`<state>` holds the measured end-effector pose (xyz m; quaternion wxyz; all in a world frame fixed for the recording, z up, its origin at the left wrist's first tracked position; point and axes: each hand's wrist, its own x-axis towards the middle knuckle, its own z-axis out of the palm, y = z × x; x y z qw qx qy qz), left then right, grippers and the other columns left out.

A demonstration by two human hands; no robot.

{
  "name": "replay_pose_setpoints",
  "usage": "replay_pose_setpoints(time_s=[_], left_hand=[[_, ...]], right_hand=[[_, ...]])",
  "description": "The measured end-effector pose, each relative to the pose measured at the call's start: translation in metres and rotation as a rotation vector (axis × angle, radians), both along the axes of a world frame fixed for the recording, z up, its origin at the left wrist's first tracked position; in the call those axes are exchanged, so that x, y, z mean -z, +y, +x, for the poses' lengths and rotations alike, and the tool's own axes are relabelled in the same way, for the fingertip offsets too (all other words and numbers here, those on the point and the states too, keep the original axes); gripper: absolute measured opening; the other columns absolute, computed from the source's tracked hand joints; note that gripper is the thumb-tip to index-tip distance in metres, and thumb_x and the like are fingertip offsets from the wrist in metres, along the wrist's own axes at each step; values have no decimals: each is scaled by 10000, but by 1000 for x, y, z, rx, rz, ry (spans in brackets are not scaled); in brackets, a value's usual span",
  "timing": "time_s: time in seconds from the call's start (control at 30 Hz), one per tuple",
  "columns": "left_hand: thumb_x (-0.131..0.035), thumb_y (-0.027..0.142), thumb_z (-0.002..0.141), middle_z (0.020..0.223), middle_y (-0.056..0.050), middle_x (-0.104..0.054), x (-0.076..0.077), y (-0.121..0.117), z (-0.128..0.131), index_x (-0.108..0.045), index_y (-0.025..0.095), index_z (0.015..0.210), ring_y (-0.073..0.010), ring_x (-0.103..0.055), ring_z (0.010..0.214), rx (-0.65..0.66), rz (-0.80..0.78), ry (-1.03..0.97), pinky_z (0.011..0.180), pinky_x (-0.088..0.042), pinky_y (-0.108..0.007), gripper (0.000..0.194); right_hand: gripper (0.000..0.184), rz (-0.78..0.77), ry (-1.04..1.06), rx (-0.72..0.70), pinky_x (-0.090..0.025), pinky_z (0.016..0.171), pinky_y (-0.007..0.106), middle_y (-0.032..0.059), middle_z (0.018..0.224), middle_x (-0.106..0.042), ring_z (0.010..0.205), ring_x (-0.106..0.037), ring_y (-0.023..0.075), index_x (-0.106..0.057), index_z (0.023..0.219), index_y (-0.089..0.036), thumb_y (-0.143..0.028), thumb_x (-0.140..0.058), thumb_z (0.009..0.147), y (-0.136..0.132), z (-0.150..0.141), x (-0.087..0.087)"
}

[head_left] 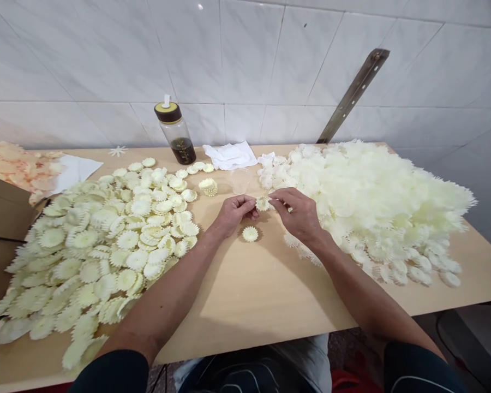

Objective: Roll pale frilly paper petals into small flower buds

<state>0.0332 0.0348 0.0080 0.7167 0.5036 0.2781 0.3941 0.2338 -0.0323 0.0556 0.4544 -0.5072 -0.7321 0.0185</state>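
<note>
Between my two hands is a small pale-yellow artificial flower piece (262, 203) with a scalloped rim. My left hand (236, 212) pinches its left edge with closed fingers. On the other side, the closed thumb and fingertips of my right hand (295, 212) grip its right edge. Just below them, a similar round flower piece (250, 234) lies on the table. A short stack of these pieces (208, 187) stands up and to the left of my left hand.
A large heap of cupped flower pieces (126, 245) covers the left of the table (245, 295). Fluffy pale petal layers (376, 191) are piled on the right. At the back are a bottle of dark liquid (183, 148) and white tissue (230, 155); a cardboard box (4, 218) stands far left.
</note>
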Motion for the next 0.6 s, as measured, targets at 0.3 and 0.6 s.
replay_pose_setpoints(time_s=[0.3, 0.6], left_hand=[[-859, 497, 814, 770, -72, -737, 1, 2, -2, -755, 125, 930, -139, -658, 669, 44, 2, -4, 690, -529, -270, 403], [-902, 465, 775, 778, -88, -748, -5, -2, -6, -729, 107, 905, -135, -676, 660, 85, -113, -27, 714, -541, -279, 418]], right_hand=[[108, -16, 84, -29, -606, 655, 307, 68, 1026, -748, 909, -724, 204, -797, 1031, -258, -305, -713, 982, 8, -11, 21], [79, -43, 190, -32, -608, 680, 305, 44, 958, -798, 889, -745, 198, -803, 920, -259, -287, -737, 953, 17, -19, 34]])
